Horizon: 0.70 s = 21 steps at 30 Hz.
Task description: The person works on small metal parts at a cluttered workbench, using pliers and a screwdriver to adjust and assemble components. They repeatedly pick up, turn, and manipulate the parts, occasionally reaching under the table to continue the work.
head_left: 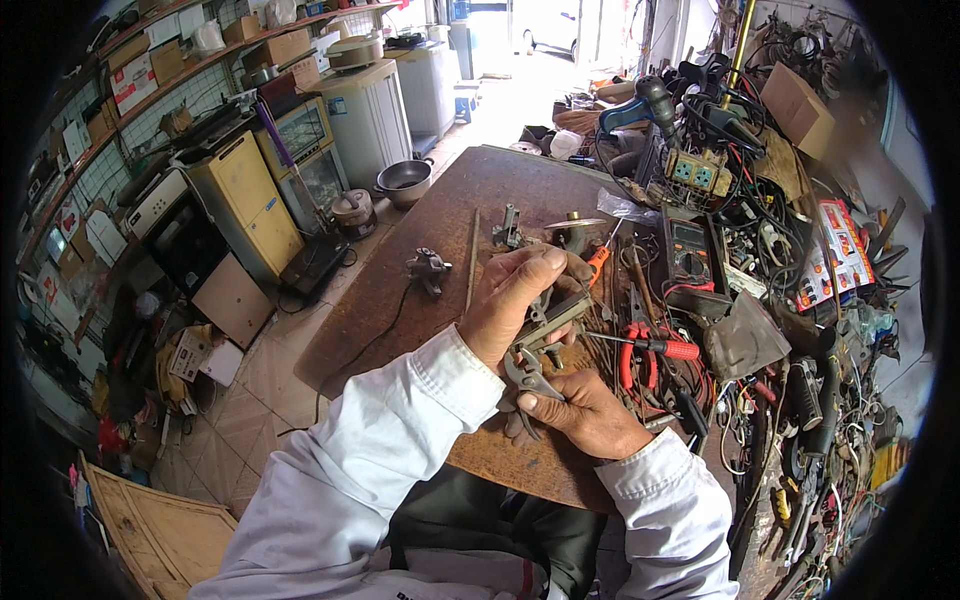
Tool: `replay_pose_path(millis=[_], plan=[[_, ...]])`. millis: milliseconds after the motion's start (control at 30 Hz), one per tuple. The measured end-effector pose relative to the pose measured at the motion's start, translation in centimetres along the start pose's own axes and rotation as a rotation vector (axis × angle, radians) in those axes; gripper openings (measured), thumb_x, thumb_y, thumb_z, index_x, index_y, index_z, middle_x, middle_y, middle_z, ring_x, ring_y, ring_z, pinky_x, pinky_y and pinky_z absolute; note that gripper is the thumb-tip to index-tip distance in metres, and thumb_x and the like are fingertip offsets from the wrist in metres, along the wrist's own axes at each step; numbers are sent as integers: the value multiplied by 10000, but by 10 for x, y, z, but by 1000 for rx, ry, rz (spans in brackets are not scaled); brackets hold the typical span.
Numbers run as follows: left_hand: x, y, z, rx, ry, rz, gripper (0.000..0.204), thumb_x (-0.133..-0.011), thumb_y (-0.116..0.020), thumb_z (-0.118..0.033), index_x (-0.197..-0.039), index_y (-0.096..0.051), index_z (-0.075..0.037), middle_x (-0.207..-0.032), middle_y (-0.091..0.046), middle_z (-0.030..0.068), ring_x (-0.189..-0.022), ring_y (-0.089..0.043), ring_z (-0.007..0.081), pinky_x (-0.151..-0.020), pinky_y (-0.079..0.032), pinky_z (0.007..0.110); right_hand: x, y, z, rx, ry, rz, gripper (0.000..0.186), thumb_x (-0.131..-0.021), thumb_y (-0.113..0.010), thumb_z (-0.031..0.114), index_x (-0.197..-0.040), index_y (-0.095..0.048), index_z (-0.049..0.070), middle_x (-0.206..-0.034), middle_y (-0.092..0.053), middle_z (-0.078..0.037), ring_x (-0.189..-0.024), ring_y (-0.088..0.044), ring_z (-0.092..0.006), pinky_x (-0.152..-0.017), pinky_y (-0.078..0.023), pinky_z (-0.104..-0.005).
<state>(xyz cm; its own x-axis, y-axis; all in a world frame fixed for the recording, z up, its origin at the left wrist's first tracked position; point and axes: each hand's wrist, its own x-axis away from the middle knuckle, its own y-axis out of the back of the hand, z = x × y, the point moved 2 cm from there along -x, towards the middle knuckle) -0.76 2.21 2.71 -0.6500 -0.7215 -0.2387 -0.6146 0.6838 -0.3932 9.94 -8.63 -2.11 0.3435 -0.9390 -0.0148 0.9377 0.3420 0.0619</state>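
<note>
My left hand (515, 295) is closed around a dull metal part (548, 318) above the worn brown bench (380, 320). My right hand (570, 410) grips metal pliers (530, 375), whose jaws are up against the underside of that part. On the bench beyond lie two small metal assemblies (428, 270) and a thin rod (472, 260). An orange-handled screwdriver (598, 262), a red screwdriver (672, 350) and red-handled pliers (637, 355) lie to the right of my hands.
A multimeter (688, 250), tangled cables and a cardboard box (797, 108) crowd the right side. Old appliances (250, 205) and a metal pot (405, 182) line the tiled floor (240, 440) at the left. A wooden board (150, 520) stands at the lower left.
</note>
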Motion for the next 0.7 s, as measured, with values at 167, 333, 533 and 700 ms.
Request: replay_pose_path(millis=[167,333,533,700], plan=[[4,-7,-7,-57,8,-77,453,-953,-550,-403,-1016,-606,42,-796,-598,117,-501,-512,123,-534,-521,307,-1,-1,-1,-1,17,-38,386,-1025,-564,296,-890,-702,-38,-726,-677,-57,-664,-598,-124,-649,-481,-284],[5,-7,-8,-61,-1,-62,419,-967,-517,-374,-934,-612,32,-747,-595,102,-485,-504,123,-527,-519,297,2,-5,0,-143,-36,-61,392,-1027,-562,280,-837,-681,-41,-710,-664,-62,-651,-598,-131,-626,-479,-283],[5,-1,-3,-50,-7,-96,430,-968,-498,-354,-838,-626,36,-652,-590,91,-482,-531,135,-496,-497,279,4,-10,0,-109,-91,-70,376,-1021,-574,299,-861,-653,-32,-653,-587,-31,-564,-541,-101,-515,-422,-254],[8,-8,-9,-110,27,-105,443,-965,-492,-369,-820,-627,27,-642,-612,105,-480,-548,141,-468,-467,268,5,-13,-3,-161,-125,-60,346,-1018,-582,301,-891,-638,-16,-631,-533,-1,-521,-468,-82,-462,-358,-255]])
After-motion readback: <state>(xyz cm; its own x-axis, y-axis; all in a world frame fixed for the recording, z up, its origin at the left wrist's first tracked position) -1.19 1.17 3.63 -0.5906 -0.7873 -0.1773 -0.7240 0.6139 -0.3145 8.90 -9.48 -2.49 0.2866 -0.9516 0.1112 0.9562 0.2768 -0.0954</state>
